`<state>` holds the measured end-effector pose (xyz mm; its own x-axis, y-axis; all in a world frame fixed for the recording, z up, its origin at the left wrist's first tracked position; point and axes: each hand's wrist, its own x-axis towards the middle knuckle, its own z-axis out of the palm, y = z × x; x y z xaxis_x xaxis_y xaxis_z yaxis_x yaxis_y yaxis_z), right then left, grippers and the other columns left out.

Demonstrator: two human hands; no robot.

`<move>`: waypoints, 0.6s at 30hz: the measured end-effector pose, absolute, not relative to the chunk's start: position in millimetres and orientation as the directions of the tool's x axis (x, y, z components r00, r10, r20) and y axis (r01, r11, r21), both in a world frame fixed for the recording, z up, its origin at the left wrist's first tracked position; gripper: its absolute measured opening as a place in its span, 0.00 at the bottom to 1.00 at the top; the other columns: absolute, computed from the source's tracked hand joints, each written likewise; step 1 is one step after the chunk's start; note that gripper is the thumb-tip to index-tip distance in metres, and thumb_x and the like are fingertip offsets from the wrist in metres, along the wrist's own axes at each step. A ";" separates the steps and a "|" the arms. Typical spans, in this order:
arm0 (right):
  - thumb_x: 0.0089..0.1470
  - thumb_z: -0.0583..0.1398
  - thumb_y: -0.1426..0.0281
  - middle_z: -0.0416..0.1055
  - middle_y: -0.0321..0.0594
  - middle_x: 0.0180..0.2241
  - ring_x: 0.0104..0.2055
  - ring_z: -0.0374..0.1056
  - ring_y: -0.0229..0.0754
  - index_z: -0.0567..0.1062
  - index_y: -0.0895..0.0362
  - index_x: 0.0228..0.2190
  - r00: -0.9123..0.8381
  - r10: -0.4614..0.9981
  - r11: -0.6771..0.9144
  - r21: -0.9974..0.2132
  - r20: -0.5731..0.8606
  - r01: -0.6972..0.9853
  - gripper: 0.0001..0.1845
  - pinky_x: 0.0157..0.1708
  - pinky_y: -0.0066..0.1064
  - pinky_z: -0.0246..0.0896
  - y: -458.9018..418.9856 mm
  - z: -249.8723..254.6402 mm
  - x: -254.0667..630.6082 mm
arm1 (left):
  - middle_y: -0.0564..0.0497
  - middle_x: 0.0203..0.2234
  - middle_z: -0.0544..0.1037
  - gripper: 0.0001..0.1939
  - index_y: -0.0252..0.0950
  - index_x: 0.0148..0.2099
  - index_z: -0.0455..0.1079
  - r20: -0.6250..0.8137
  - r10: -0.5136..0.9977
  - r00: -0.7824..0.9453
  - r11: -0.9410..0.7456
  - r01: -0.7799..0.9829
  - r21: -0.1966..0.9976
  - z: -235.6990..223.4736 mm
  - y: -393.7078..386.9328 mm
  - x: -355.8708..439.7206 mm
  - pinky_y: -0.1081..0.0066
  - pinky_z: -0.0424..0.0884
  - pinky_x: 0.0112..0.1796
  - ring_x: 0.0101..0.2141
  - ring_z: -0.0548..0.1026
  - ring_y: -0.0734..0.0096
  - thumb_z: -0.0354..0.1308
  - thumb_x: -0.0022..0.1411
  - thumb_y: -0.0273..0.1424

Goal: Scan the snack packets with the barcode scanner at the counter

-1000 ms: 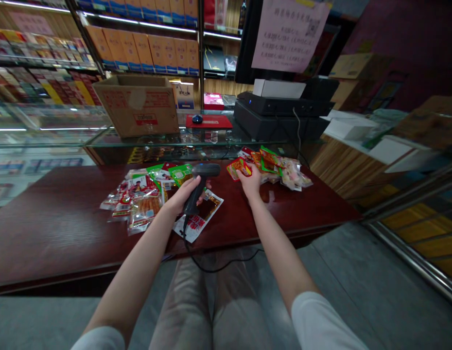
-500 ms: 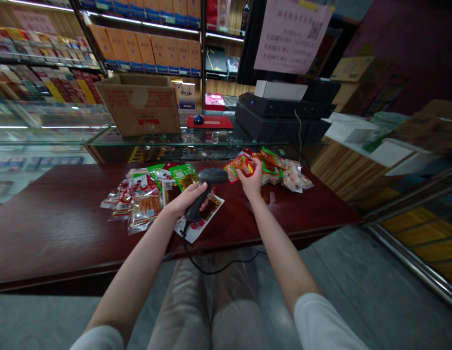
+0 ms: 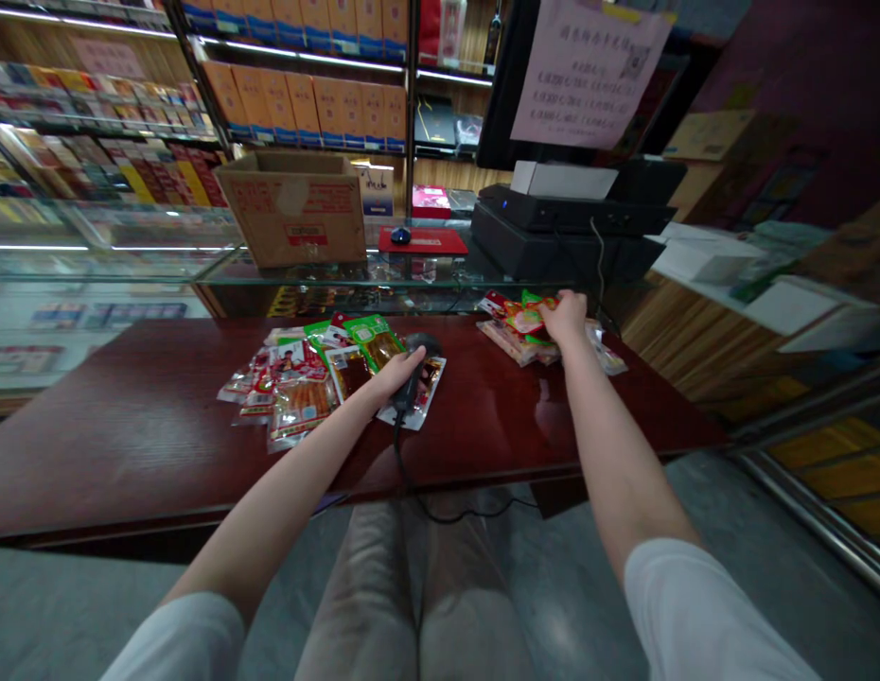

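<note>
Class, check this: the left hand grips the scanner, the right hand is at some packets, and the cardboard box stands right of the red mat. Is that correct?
No: the head view shows the cardboard box left of the red mat, not right. The left hand grips the scanner; the right hand is at some packets.

Shelf strip lights point(image 3: 305, 55) are glowing white beyond the left hand point(image 3: 398, 375); desk point(image 3: 163, 430) is showing pale sheen left of it. Purple wall point(image 3: 813, 104), beyond and right of right hand point(image 3: 566, 317), is sinking dim. Frame edges are stretching, blurring.
</note>
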<state>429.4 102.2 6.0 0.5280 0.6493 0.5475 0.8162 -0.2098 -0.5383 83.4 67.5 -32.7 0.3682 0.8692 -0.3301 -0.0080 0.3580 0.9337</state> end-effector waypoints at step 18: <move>0.39 0.69 0.41 0.66 0.61 0.55 0.59 0.60 0.66 0.74 0.60 0.48 -0.018 0.997 -0.003 -0.252 -0.081 0.968 0.44 0.56 0.51 0.58 75.3 -38.5 248.0 | 0.52 0.19 0.73 0.29 0.30 0.46 0.72 -0.079 0.873 0.481 0.206 -0.218 0.954 -7.6 78.1 2.5 0.75 0.64 0.16 0.16 0.68 0.75 0.59 0.60 0.54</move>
<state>248.0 75.3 -38.5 -0.0178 0.9966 -0.0806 0.9677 -0.0031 -0.2521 2.5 78.1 -7.6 0.4814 0.8729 -0.0789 -0.2177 0.2063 0.9540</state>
